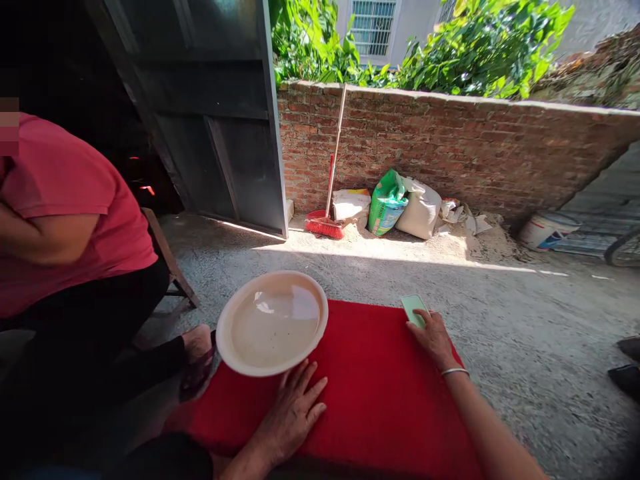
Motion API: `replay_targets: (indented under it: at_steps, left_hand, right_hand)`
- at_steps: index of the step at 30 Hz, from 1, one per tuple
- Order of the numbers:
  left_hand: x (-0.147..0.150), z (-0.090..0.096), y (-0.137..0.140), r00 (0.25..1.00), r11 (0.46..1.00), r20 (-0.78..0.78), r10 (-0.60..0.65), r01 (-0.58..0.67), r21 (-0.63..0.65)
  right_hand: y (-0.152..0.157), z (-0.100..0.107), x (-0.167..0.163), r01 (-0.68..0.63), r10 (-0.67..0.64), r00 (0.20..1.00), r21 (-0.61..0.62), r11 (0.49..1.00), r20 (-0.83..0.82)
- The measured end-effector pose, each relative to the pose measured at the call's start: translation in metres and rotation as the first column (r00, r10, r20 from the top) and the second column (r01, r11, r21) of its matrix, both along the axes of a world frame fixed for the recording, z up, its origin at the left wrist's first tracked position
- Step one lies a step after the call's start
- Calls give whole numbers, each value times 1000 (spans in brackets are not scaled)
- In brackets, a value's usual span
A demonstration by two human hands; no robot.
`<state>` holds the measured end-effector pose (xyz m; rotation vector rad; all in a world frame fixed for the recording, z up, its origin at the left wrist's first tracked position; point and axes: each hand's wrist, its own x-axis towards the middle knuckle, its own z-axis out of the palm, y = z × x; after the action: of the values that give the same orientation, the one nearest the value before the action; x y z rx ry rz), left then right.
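The right hand (435,341) grips the near end of a pale green block (413,308), thumb to one side and fingers over the other; what the block is I can't tell for certain. It sits at the far right corner of the red worktop (370,387). Its long axis runs away from the wearer and slightly left, the free end pointing at the brick wall (450,147). The left hand (293,410) lies spread and empty on the cloth, fingertips at the basin's near rim; contact is unclear. The wide basin (239,365) holds water and seems to overhang the far left edge, so a nudge from that hand or a tug on the cloth could spill it. A loosened grip might drop the block over the corner. Beyond, a person in a red shirt (75,193) sits left, and a broom (336,153) leans on the wall.
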<state>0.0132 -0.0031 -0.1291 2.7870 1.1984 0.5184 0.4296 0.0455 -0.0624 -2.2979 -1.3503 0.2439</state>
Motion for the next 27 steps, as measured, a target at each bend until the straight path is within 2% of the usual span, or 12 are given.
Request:
replay_targets:
  at_steps: [3,7,9,13,19,21,24,26,27]
  left_hand:
    - [0,0,-1,1000,1000,4,1,-1,8]
    - [2,4,-1,1000,1000,3,-2,2,-15]
    - [2,6,-1,1000,1000,8,0,0,-25]
    - [3,11,-2,1000,999,7,13,-13,-42]
    - [3,15,-3,1000,998,-16,5,-6,-69]
    - [4,15,-3,1000,997,-16,9,-10,-74]
    - [4,17,-4,1000,996,-22,7,-8,-85]
    - [5,20,-4,1000,996,-22,0,-2,-93]
    - [5,22,-4,1000,995,-19,-2,0,-97]
  right_hand:
    - [-7,17,48,143,-142,990,-113,983,18]
    - [-34,30,97,449,-441,893,-223,865,91]
    - [-43,29,103,496,-494,867,-225,839,70]
    - [-37,21,80,457,-472,881,-183,870,-41]
    - [-3,20,18,471,-487,868,-150,869,-93]
    - [8,12,-10,394,-408,906,-126,911,-117]
    - [23,-3,-52,153,-162,969,-62,986,-187]
    - [25,-7,-64,18,-23,972,-21,1000,-233]
    - [24,-5,-62,-6,4,969,-7,1000,-247]
